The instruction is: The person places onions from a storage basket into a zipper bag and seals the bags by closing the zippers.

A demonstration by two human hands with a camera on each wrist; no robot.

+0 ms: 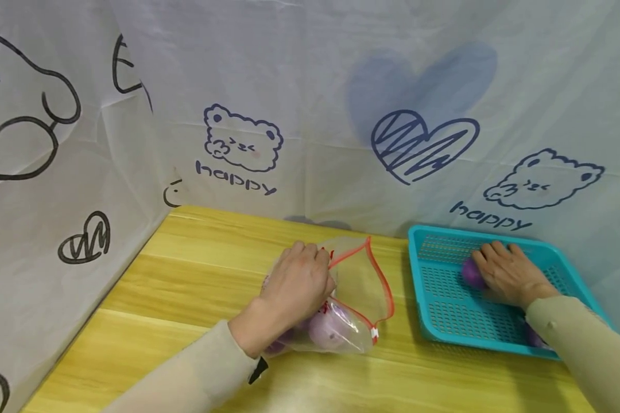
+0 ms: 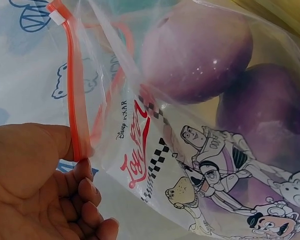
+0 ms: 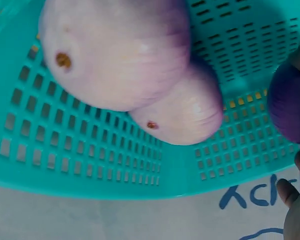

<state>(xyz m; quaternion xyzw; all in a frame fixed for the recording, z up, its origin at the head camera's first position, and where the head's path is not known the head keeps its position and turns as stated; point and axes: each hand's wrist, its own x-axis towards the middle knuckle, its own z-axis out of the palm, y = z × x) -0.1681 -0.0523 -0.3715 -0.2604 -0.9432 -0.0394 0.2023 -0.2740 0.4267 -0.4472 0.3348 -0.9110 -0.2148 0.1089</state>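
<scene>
Alt: teal basket (image 1: 417,287) on surface (image 1: 186,275). In it, R grip (image 1: 506,274) holds purple onion (image 1: 472,274), apart from 2 paler onions (image 3: 115,55). Left of basket, L grip (image 1: 298,280) pinches clear zip bag (image 1: 360,287) by its rim so mouth gapes basketward; purple contents (image 1: 330,329), blurred by plastic, prob. onions.

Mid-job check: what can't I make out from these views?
- Head view: the basket onions at the near side, mostly hidden by the right sleeve.
- Left wrist view: how many bagged onions; overlap, print on the zip bag and the right edge obscure them.
- Right wrist view: the right hand's full grip; the right edge cuts off hand and held onion.
</scene>
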